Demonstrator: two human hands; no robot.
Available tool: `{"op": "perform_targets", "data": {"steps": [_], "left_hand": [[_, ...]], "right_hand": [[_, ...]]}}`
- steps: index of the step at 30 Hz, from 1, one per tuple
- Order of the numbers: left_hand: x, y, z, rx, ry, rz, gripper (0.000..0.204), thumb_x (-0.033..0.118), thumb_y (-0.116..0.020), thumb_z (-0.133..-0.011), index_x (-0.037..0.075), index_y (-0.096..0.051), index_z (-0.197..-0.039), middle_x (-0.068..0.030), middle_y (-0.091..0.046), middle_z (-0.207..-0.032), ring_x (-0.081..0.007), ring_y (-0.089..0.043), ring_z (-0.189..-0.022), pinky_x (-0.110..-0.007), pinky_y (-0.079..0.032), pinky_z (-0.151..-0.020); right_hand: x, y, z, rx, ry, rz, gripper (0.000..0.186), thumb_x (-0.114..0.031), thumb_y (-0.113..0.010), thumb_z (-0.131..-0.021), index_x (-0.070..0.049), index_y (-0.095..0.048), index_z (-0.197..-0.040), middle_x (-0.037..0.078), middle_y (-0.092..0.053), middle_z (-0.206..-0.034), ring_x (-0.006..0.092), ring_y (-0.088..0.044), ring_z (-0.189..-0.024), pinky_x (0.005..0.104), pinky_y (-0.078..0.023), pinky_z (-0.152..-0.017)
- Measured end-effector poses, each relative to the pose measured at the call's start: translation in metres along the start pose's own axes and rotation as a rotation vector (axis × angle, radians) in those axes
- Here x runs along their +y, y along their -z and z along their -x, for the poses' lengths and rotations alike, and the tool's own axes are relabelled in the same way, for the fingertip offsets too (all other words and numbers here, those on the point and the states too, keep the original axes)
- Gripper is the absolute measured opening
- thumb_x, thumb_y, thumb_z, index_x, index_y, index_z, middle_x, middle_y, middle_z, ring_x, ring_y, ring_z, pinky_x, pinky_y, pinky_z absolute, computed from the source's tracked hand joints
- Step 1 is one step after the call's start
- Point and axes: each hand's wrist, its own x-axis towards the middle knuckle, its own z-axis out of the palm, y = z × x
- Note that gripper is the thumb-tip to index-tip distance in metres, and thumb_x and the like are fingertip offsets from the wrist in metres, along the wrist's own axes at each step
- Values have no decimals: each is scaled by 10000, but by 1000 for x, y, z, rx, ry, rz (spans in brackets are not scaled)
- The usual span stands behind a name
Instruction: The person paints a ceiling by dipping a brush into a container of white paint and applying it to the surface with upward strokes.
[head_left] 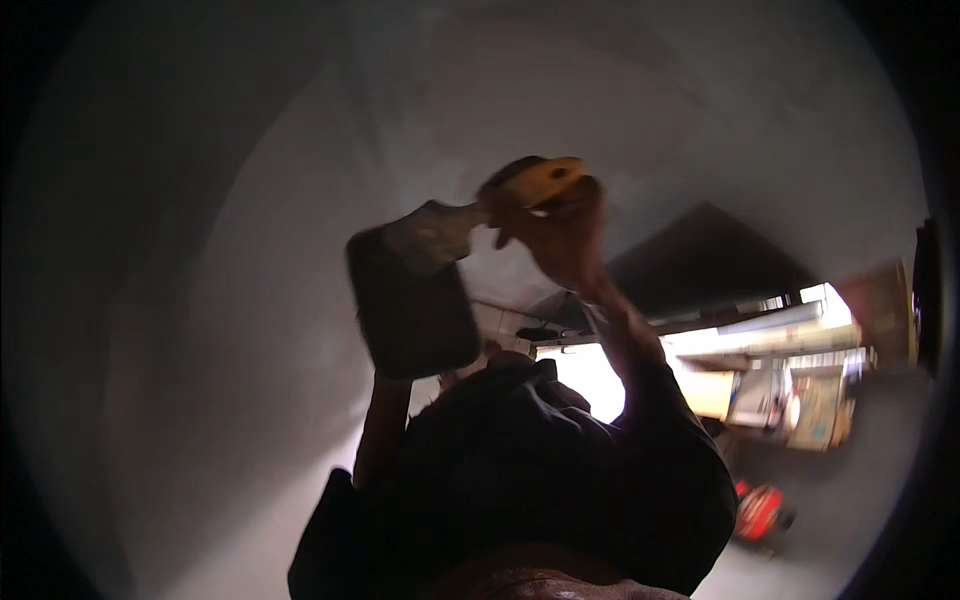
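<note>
A putty knife (pixel 435 232) with a wide blade and a yellowish handle is in my right hand (pixel 570 235), whose fingers are closed round the handle. The blade lies over the top edge of a dark rectangular plate (pixel 415 310) with rounded corners. My left forearm (pixel 382 430) runs up to the plate's lower edge. The plate hides my left hand and its fingers, and appears to be held up by that hand. A pale, smooth plastered surface (pixel 560 90) fills the view beyond both hands.
A dark angular patch (pixel 710 255) shows right of my right hand. Beyond my right arm are a bright opening (pixel 590 378), a blurred shelf with boxes (pixel 790 400), and a red object (pixel 760 510) too blurred to name. A pale wall (pixel 220 400) curves along the left.
</note>
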Motion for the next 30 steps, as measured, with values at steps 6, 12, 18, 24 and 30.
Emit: {"op": "perform_targets", "data": {"steps": [6, 12, 18, 24, 30], "left_hand": [[-9, -25, -19, -27, -89, 92, 689, 601, -316, -974, 104, -393, -1445, -154, -442, -1432, -320, -448, -1302, -505, -369, -1097], [-30, -49, -22, -16, -176, 135, 697, 607, -313, -973, 104, -388, -1451, -155, -436, -1440, -323, -441, -1312, -508, -362, -1106], [-33, -50, -20, -14, -243, 101, 701, 610, -291, -977, 100, -393, -1447, -161, -442, -1434, -326, -460, -1296, -513, -390, -1085], [-27, -29, -20, 27, -338, 8, 686, 597, -299, -980, 98, -403, -1439, -158, -452, -1423, -322, -469, -1287, -510, -396, -1080], [-29, -18, -11, 96, -359, -51, 670, 585, -307, -984, 96, -414, -1431, -155, -463, -1413, -318, -477, -1277, -506, -402, -1075]], "right_hand": [[11, -19, -25, -259, 13, 167, 100, -37, -712, -838, 43, -703, -898, 91, -699, -734, 116, -677, -643, 223, -540, -481], [12, -18, -43, -439, 105, 369, 162, -168, -726, -838, -11, -690, -852, 81, -691, -670, 135, -684, -583, 264, -540, -529], [15, -17, -46, -433, 248, 249, 206, -238, -714, -856, -33, -689, -861, 87, -685, -680, 165, -676, -565, 275, -533, -537], [37, -17, -75, -551, 535, 345, 184, -164, -783, -803, -52, -686, -912, 72, -703, -789, 162, -665, -613, 262, -507, -554], [57, -10, -89, -470, 629, 303, 199, -193, -781, -807, -43, -677, -883, 70, -703, -758, 187, -687, -612, 277, -536, -548]]}}
